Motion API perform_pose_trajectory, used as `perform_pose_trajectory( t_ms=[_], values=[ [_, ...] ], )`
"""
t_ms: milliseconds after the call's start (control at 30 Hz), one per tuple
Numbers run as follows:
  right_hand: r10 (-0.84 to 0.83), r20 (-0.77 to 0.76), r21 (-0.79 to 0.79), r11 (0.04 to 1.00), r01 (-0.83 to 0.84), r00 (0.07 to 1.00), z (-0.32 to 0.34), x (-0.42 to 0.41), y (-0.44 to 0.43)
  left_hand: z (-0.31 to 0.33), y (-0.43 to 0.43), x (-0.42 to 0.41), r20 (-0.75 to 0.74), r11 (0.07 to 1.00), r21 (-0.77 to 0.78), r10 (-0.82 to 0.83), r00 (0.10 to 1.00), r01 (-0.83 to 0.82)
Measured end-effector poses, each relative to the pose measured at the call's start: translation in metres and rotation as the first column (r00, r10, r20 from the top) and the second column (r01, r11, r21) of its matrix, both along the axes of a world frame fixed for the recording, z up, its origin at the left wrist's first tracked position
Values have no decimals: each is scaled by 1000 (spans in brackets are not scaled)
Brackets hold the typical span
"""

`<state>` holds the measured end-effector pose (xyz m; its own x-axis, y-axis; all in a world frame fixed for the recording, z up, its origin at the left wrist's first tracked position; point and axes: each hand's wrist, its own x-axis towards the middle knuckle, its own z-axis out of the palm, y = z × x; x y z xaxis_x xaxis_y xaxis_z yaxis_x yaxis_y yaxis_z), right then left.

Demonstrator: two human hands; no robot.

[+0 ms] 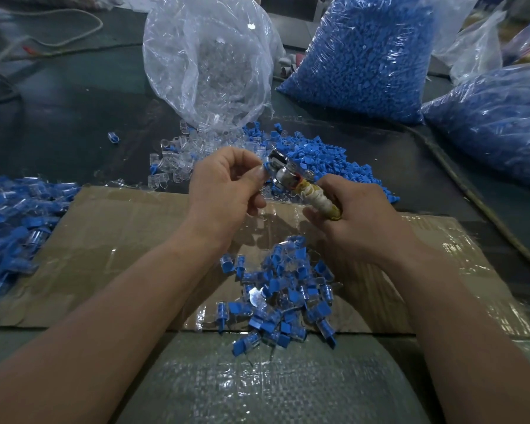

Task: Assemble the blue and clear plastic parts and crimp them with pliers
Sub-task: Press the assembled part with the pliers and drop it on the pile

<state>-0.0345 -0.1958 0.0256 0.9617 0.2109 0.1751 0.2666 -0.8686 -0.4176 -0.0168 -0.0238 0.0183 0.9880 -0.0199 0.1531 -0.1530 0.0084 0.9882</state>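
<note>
My left hand (227,185) pinches a small blue and clear part (266,170) between thumb and forefinger, holding it at the metal jaws of the pliers (283,169). My right hand (358,218) grips the pliers by their tape-wrapped handle (320,198). Both hands hover above a sheet of cardboard (110,240). Near me, on the cardboard's front edge, lies a heap of joined blue and clear parts (282,295). Loose clear parts (178,160) and loose blue parts (328,160) are piled just beyond my hands.
An open clear bag (208,59) of clear parts stands at the back. Two full bags of blue parts sit at the back right (367,56) and far right (496,117). More joined parts (10,221) lie at the left. A cord (471,194) runs along the right.
</note>
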Motion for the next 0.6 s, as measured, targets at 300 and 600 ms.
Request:
perform_pose_trajectory(
  t_ms=[300, 600],
  values=[
    [-15, 32, -38, 999, 16, 999, -3, 0, 3, 0, 2, 2, -42, 1000, -4, 28, 999, -28],
    [-87, -30, -116, 990, 83, 996, -1, 5, -15, 8, 33, 19, -235, 981, 45, -171, 957, 187]
  ],
)
